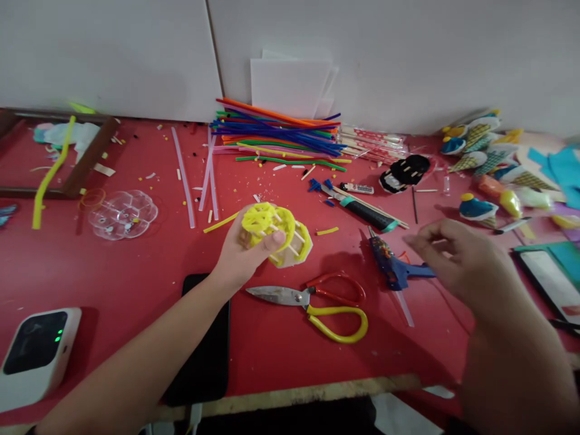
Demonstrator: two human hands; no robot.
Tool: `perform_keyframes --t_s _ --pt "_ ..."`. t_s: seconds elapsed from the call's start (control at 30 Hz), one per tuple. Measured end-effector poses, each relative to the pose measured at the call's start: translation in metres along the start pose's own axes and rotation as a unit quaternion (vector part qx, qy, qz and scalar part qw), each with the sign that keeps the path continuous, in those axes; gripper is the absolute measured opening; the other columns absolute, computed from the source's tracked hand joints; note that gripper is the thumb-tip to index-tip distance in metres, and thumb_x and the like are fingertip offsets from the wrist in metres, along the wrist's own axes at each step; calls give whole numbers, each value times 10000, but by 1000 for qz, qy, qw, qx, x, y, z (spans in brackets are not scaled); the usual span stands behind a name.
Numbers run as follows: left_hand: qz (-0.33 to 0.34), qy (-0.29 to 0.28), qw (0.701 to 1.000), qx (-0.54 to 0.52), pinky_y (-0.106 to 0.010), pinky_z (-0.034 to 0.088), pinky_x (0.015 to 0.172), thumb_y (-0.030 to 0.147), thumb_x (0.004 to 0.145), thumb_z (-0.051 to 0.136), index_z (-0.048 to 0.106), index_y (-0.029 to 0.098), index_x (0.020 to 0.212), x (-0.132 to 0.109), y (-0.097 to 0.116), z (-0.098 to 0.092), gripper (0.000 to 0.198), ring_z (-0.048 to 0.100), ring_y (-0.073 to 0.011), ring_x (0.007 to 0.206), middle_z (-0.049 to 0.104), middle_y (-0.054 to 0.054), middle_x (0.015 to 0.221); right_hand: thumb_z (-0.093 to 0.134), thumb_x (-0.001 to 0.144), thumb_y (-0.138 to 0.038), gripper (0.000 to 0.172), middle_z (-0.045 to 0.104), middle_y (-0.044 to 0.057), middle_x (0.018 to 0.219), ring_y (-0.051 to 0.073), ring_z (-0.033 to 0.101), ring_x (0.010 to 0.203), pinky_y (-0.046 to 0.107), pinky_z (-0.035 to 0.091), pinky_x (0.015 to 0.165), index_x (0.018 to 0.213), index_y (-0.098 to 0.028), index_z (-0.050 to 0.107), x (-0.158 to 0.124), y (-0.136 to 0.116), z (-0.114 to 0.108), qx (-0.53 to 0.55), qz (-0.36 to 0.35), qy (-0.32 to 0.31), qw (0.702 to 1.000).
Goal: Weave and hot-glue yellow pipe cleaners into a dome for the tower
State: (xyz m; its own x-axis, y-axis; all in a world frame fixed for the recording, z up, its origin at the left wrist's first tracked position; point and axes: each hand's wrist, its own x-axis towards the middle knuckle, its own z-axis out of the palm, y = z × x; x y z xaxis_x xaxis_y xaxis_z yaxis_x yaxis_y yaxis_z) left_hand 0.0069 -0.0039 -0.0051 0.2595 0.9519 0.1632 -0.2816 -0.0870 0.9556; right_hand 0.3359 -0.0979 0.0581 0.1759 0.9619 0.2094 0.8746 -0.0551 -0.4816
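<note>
My left hand [240, 254] grips a small yellow pipe-cleaner craft [290, 232] built around pale wooden sticks, with a light flat base. It is held tilted above the table, the thumb across its side. On the right, my right hand [453, 257] hovers beside a blue hot glue gun [394, 266], its fingers curled and pinched. Anything between those fingertips is too small to make out. Below the craft lie scissors [290, 296] with one red and one yellow handle, blades pointing left. A cutter knife [367, 211] with a black and green handle rests behind the glue gun.
Coloured pipe cleaners [281, 136] are piled against the wall. A black pipe-cleaner craft [405, 172] and several cone-shaped pieces [480, 145] stand at the right. A phone [208, 356], a white device [40, 356], a clear plastic palette [122, 214] and a brown frame [86, 163] occupy the left.
</note>
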Motion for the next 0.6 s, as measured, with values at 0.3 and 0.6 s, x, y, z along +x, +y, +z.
perform_keyframes --t_s 0.3,0.6 --pt "-141 -28 987 -71 -365 658 810 369 577 988 638 263 1034 2 10 5 586 756 -214 906 740 0 981 473 871 -193 406 728 146 1092 321 707 1018 469 590 880 1262 -200 582 -60 53 20 -169 -84 -70 980" --pt "137 -8 969 206 -477 590 957 474 556 986 551 268 1197 -4 -2 0 801 670 -275 1110 643 -77 1176 679 666 -244 249 625 21 743 177 573 587 343 473 577 913 -249 644 -27 12 -4 -65 -117 259 957"
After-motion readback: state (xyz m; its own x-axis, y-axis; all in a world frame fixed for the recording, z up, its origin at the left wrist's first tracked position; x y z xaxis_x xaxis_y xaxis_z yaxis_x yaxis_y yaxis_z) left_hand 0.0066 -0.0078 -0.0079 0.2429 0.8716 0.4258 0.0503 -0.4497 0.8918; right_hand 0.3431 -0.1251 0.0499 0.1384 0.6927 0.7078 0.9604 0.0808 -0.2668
